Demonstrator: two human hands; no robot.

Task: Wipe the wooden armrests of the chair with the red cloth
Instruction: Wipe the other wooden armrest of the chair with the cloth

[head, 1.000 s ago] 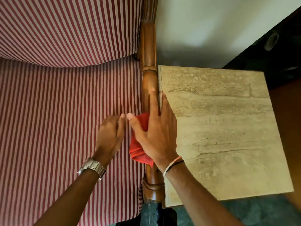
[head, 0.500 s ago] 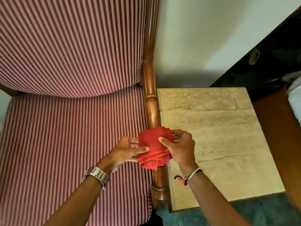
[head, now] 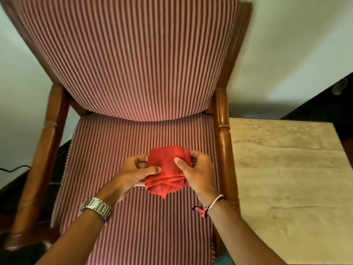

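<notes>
A folded red cloth [head: 166,169] is held above the middle of the striped seat [head: 145,226], gripped from both sides. My left hand [head: 133,175] pinches its left edge and my right hand [head: 198,173] holds its right edge with the thumb on top. The chair's right wooden armrest [head: 223,146] runs just right of my right hand, apart from the cloth. The left wooden armrest [head: 45,146] stands well to the left, untouched. The striped backrest [head: 133,60] fills the upper middle.
A beige stone-topped side table [head: 290,188] sits tight against the right armrest. A pale wall lies behind the chair. A dark piece of furniture [head: 328,100] is at the far right, and a black cable [head: 13,169] trails on the left floor.
The cloth has left the right armrest and moved left over the seat, now held by both hands. The view has swung left and back, bringing the whole chair and left armrest into sight.
</notes>
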